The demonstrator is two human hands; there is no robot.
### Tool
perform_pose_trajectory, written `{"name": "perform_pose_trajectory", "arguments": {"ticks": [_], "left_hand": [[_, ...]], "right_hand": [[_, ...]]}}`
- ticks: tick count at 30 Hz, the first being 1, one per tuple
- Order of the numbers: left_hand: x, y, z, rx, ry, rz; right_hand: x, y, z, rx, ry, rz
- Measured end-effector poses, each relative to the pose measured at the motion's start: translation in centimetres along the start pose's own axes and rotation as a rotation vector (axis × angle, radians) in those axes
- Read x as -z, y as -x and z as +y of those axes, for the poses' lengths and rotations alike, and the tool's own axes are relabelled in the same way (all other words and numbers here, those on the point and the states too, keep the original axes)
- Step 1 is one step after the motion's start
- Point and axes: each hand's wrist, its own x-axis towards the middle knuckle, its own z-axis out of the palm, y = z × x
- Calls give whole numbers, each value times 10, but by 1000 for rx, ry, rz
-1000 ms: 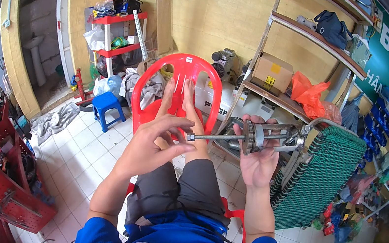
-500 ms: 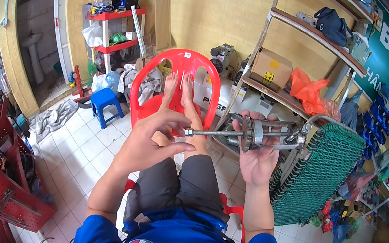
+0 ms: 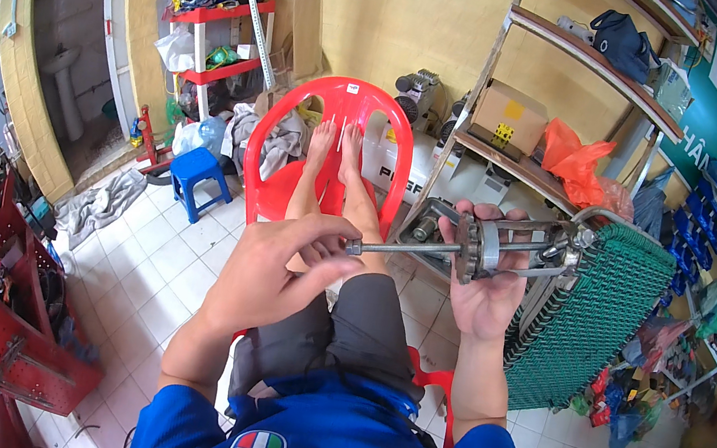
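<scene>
My right hand [image 3: 489, 288] is closed from below around a metal puller-like tool [image 3: 491, 248], held level above my lap. The tool has a toothed round plate, a grey ring and parallel rods running to a jointed head on the right. From its left side a long threaded rod [image 3: 410, 248] sticks out, with a nut at the tip. My left hand [image 3: 274, 272] is at that tip, its fingers curved and its thumb apart from them. The nut sits in the gap between them; whether a fingertip touches it I cannot tell.
My bare feet rest on a red plastic chair [image 3: 261, 151] ahead. A blue stool [image 3: 201, 182] and red cabinet [image 3: 38, 353] stand at left. A green woven folding chair [image 3: 597, 322] is close to my right arm, below shelves [image 3: 583, 59]. An air compressor [image 3: 394, 163] lies behind the chair.
My left thumb and fingers have drawn closer around the rod's nut end. The tool and my right hand have shifted slightly right. The view has moved a little.
</scene>
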Motion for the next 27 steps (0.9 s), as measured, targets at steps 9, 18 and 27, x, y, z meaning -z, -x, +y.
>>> {"name": "perform_pose_trajectory", "arguments": {"ticks": [9,18,27], "left_hand": [[15,9,-7,163,-39,-125],[13,5,6,10,-24,3],[9,-3,-4,49,55,-182]], "right_hand": [[-10,5,1,-42,1,-33],[-7,4,-2,-38,32,-64],[-8,5,-2,-29,2,-25]]}}
